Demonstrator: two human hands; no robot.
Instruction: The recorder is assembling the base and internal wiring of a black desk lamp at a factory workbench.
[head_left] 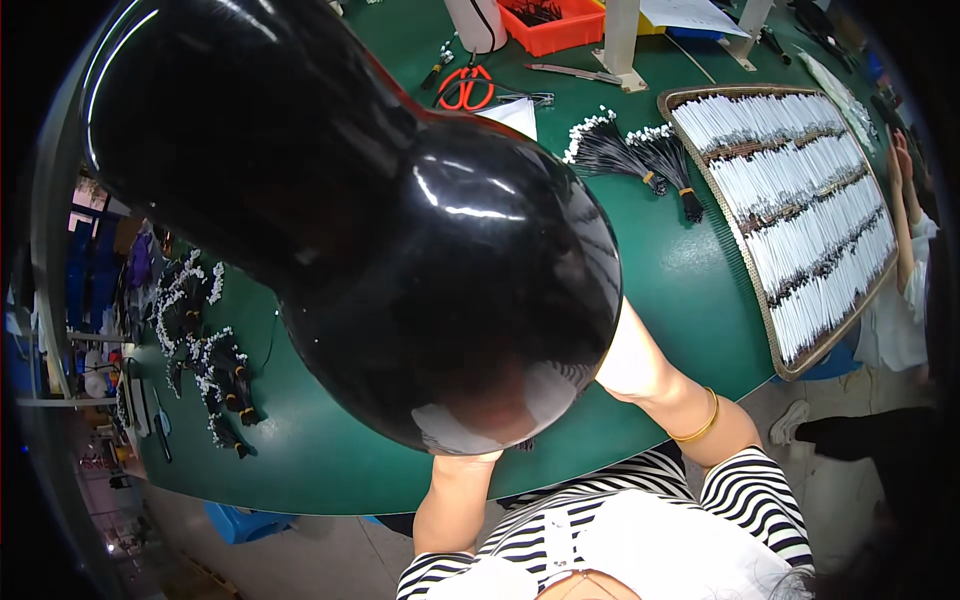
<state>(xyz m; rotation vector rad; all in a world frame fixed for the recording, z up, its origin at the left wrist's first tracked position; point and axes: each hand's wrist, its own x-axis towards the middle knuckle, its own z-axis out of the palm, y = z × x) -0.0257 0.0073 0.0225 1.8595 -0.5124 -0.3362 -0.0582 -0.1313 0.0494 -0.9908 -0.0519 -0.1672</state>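
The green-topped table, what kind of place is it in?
Probably a workshop or factory: a brown-rimmed tray of white sticks, banded bundles of thin black strands with white tips, and red-handled scissors suggest it.

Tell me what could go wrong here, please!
The big shiny black thing hides most of the left hand and right hand, so a slip might go unseen. The tray of thin white pieces sits at the green table's edge; a bump might spill it.
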